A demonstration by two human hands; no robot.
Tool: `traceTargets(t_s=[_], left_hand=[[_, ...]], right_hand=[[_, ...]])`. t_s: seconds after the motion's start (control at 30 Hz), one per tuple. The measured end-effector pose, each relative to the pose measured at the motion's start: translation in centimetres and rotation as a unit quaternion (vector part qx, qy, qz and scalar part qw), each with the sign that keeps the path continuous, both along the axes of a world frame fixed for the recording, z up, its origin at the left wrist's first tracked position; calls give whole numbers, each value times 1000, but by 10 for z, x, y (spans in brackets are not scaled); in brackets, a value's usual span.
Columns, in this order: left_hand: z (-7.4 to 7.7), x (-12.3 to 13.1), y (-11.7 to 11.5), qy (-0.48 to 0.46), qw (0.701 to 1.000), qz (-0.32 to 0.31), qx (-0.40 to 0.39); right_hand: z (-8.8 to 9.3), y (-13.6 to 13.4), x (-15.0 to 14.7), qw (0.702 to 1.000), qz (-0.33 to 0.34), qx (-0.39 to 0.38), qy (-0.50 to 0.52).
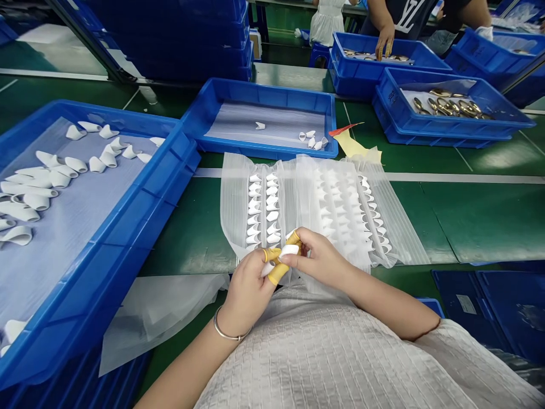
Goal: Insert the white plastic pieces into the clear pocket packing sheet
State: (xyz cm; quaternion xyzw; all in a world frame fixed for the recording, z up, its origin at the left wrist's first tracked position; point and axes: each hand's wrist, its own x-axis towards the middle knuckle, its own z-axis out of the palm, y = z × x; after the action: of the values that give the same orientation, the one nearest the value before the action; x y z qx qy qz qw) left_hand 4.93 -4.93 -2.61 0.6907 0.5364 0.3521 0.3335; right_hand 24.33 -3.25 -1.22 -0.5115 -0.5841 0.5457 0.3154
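My left hand (254, 279), with yellow finger cots on it, is closed around small white hollow pieces with slanted ends; one white piece (268, 268) shows between its fingers. Another white piece (290, 250) is pinched where both hands meet. My right hand (321, 257) is closed on this one from the right, a yellow cot on its forefinger. Just beyond lies a translucent pleated sheet (289, 196), partly folded over. Rows of similar white pieces (272, 216) sit in its pleats, and more show dimly through the film.
At left stands a large blue tray (170, 170) of loose white pieces. A second blue tray (272, 150) behind the sheet holds several more. Yellow paper (353, 145) lies beside it. Blue crates (451, 122) of shiny metal parts stand back right, near a co-worker's hand (385, 40).
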Motion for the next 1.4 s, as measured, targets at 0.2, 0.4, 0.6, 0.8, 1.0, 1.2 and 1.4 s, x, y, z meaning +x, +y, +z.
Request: traceTargets(t_s=[0.2, 0.4, 0.6, 0.8, 1.0, 1.2, 1.4], left_hand=[[3, 0, -2, -24, 999, -18, 21], [-1, -3, -5, -53, 998, 6, 14], [1, -2, -4, -50, 999, 11, -5], [8, 0, -1, -46, 999, -19, -5], [5, -1, 0, -85, 996, -6, -40], [-11, -9, 6, -176, 978, 59, -100], [-20, -12, 7, -262, 949, 64, -161]], right_hand=[[-5, 5, -4, 982, -1, -88, 166], [-6, 6, -1, 970, -15, -136, 203], [-8, 8, -1, 966, 13, -148, 210], [-17, 8, -2, 952, 26, -208, 221], [-14, 16, 8, 943, 64, -229, 234], [-11, 64, 34, 996, -67, -22, 57], [-38, 88, 33, 941, 15, 137, -308]])
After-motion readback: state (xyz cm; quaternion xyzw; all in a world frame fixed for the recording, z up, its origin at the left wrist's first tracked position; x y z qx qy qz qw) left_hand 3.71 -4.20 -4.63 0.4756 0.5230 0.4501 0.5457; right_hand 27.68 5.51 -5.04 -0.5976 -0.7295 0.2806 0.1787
